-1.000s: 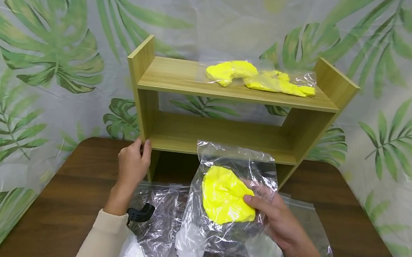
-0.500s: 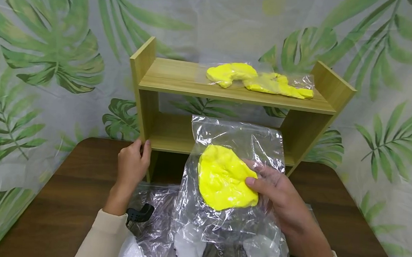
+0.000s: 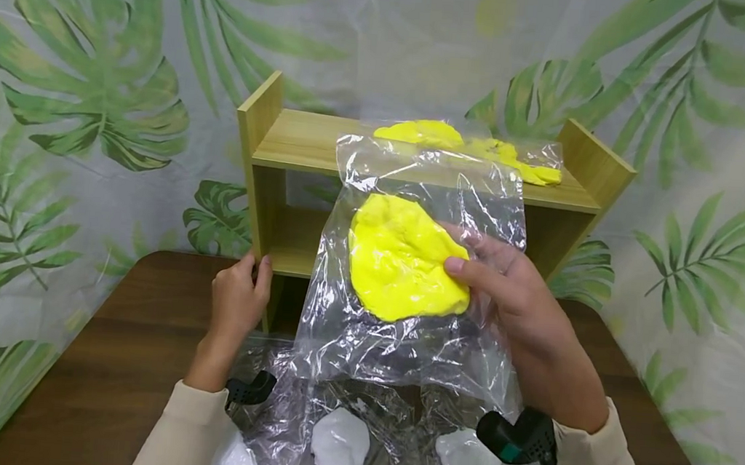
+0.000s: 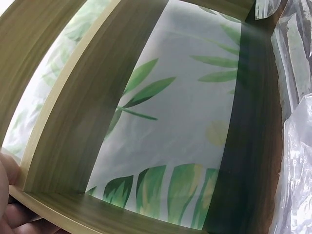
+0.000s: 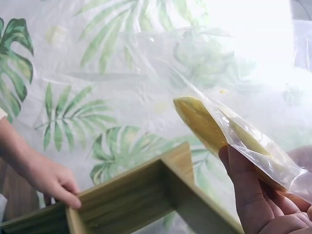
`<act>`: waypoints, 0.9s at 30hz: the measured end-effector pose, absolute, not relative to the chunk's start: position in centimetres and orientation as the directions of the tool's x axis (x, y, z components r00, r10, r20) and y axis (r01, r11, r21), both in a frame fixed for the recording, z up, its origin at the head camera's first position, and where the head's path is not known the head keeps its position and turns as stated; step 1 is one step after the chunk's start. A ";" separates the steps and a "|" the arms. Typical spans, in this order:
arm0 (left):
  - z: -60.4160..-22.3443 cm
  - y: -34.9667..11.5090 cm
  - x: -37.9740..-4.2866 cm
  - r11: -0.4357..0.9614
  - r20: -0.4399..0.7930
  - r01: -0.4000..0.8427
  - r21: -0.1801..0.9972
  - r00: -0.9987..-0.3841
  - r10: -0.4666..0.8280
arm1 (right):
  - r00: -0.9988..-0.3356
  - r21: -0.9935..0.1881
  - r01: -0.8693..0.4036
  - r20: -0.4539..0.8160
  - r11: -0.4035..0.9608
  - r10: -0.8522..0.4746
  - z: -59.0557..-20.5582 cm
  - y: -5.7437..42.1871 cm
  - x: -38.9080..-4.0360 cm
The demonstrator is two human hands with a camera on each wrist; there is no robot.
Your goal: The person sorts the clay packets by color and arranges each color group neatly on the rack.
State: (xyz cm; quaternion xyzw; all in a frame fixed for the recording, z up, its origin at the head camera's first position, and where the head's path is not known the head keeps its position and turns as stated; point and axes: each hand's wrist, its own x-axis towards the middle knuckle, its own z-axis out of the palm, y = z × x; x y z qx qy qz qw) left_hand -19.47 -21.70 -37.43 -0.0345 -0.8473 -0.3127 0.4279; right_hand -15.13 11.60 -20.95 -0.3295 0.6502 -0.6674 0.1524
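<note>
A clear plastic bag with a flat yellow lump of clay-like material inside is up in front of the wooden shelf. My right hand pinches it at the right edge, thumb in front and fingers behind. The right wrist view shows the yellow lump edge-on above the fingers. My left hand grips the shelf's left side panel near the middle board; part of that hand shows at the edge of the left wrist view. On the top board lie bagged yellow pieces, partly covered by the raised bag.
Several clear bags with white lumps lie on the dark wooden table before the shelf. A leaf-patterned cloth hangs behind. Black wrist cameras are strapped to both wrists.
My right hand has lifted the bag with the yellow lump from low before the shelf to near its top board. The left hand has stayed on the side panel.
</note>
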 end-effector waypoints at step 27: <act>-38.0 -20.6 -20.2 0.781 0.716 0.327 0.532 -0.667 -0.208 | -0.928 -0.988 -0.115 0.144 -0.104 -0.343 -12.6 5.3 -24.1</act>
